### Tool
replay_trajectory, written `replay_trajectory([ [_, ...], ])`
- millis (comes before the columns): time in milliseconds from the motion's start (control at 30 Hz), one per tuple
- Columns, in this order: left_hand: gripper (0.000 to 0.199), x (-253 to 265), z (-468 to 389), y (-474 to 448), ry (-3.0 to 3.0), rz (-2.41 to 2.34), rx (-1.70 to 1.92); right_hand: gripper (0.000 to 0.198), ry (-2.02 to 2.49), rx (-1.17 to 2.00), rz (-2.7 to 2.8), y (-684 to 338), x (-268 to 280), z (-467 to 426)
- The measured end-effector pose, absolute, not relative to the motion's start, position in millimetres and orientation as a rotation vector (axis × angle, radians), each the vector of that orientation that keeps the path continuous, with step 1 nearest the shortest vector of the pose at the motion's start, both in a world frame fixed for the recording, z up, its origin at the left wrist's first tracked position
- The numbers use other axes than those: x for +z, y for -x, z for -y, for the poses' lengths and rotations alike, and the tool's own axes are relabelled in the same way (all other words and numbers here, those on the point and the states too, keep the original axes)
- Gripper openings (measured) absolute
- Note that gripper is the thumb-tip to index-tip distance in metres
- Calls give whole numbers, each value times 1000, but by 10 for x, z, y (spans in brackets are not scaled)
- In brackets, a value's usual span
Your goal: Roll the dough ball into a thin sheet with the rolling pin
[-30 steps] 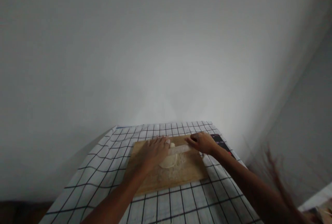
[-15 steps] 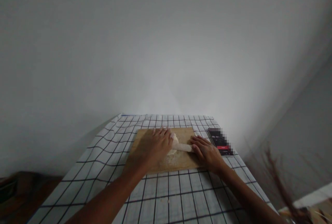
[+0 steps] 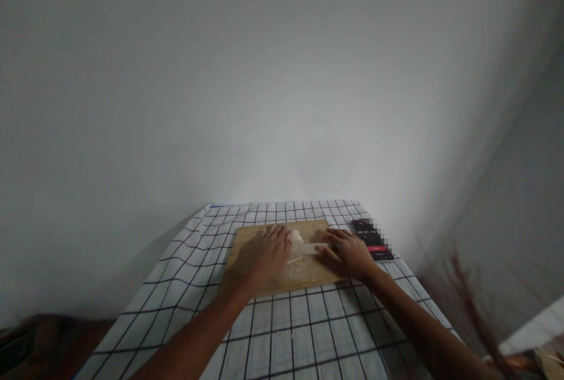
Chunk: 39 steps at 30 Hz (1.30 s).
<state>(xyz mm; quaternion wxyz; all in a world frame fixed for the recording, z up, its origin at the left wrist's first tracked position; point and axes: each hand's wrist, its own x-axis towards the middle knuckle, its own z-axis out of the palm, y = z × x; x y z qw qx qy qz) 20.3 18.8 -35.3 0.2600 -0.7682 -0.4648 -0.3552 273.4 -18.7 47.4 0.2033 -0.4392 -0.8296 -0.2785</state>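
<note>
A pale rolling pin [image 3: 311,248] lies across a piece of light dough [image 3: 296,238] on a wooden board [image 3: 304,280]. My left hand [image 3: 274,248] presses over the pin's left end, its fingers pointing away from me and dusted with flour. That end and part of the dough are hidden under the palm. At the other end, my right hand [image 3: 346,251] covers the pin, with its fingers bent over it. Both hands are slightly blurred, and the dough's left edge is out of sight.
A checked cloth [image 3: 282,333] covers the table. Just beyond my right hand lies a phone [image 3: 374,242] with a timer on its screen, partly pixelated. A pale wall [image 3: 282,104] rises behind the table. Thin brownish stems [image 3: 469,298] stand at the right.
The rolling pin and my right hand have shifted slightly left and away from me. My left hand stays over the dough. The whole view has tilted a little.
</note>
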Motion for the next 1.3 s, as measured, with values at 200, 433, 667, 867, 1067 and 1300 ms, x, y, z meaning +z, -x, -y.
replay_trajectory([
  [200,43,-148,-473,-202,2183,1434,-913,45,1332,-728,2334,-2643,792,-126],
  [433,45,-155,-423,-308,2076,1383,-1081,45,1360,-696,2321,-2752,528,-103],
  [667,42,-219,-179,-297,2117,1267,-992,38,1187,-709,2323,-2785,241,326],
  [867,44,-318,25,-242,2111,1346,-1050,32,1295,-898,2251,-2681,229,517],
  [1067,41,-253,-21,-82,2122,1383,-991,35,1205,-815,2390,-2434,404,298],
  [1300,45,-87,-525,-59,2217,1505,-889,41,1240,-848,2388,-2218,673,-173],
])
